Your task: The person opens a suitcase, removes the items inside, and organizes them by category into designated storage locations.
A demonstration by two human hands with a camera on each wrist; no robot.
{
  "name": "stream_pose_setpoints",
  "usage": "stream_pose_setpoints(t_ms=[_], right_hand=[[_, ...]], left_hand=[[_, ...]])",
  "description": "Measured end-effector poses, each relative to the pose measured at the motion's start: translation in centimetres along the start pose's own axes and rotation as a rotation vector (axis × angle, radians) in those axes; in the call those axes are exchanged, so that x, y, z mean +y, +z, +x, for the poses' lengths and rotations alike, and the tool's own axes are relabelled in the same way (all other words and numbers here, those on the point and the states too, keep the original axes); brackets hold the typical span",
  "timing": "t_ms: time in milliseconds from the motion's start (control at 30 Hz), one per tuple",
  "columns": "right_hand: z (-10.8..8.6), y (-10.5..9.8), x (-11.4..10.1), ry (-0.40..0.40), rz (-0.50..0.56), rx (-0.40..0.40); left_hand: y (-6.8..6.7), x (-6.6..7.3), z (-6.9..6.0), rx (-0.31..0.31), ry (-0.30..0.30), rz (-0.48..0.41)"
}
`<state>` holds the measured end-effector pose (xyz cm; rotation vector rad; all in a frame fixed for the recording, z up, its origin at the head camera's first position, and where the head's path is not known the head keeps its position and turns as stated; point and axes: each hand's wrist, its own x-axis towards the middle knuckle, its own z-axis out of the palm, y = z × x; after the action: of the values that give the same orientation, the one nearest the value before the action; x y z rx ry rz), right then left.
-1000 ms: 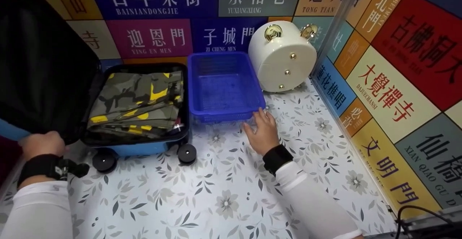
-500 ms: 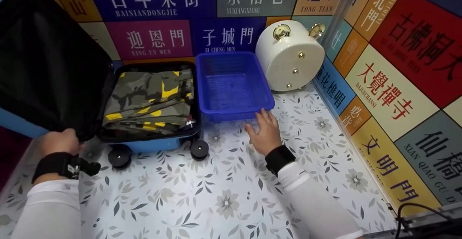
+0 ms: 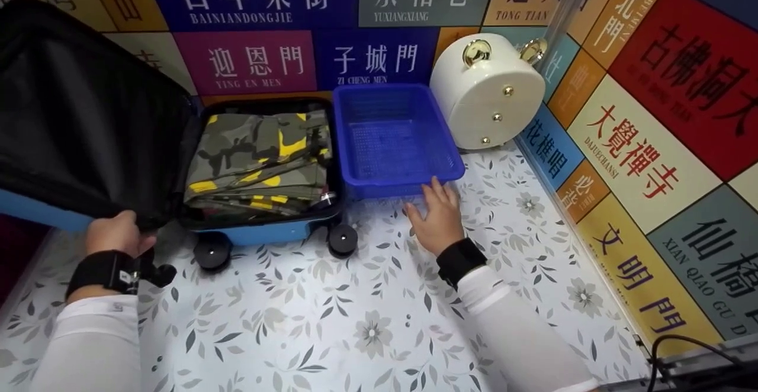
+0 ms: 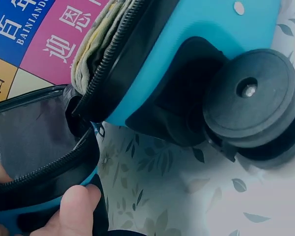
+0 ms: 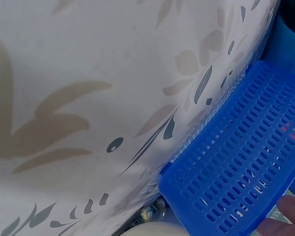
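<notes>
A: L hand (image 3: 115,237)?
B: Lower L of frame, gripping near edge of suitcase lid (image 3: 100,125), thumb on outer side. Lid's above it, upper L; case base (image 3: 269,235) w/ camo cloth (image 3: 254,161) is to its R, ctr-L.
A: & R hand (image 3: 439,219)?
B: Ctr-R, fingers relaxed, tips at near rim of blue basket (image 3: 402,189). Basket's just above it, btwn case base & white box (image 3: 488,99).
</notes>
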<state>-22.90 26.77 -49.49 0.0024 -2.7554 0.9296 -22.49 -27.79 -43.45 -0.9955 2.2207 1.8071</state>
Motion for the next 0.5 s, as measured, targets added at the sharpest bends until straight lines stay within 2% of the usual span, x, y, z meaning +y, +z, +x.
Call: stream_pose_setpoints(t_ms=[67,233,500], right_hand=[[0.0,0.1,0.1,0.002,-0.005,-0.004],[0.0,0.2,0.2,0.013,-0.012,-0.016],[-0.1,0.2,0.1,0.009,-0.027,-0.019]], left_hand=[[0.1,-0.1,0.2,-0.019,0.008,-0.004],[0.1,-0.5,0.8,-0.089,-0.011,-0.120],[0.3,-0.4,1.2,-0.108,-0.116,-0.282]])
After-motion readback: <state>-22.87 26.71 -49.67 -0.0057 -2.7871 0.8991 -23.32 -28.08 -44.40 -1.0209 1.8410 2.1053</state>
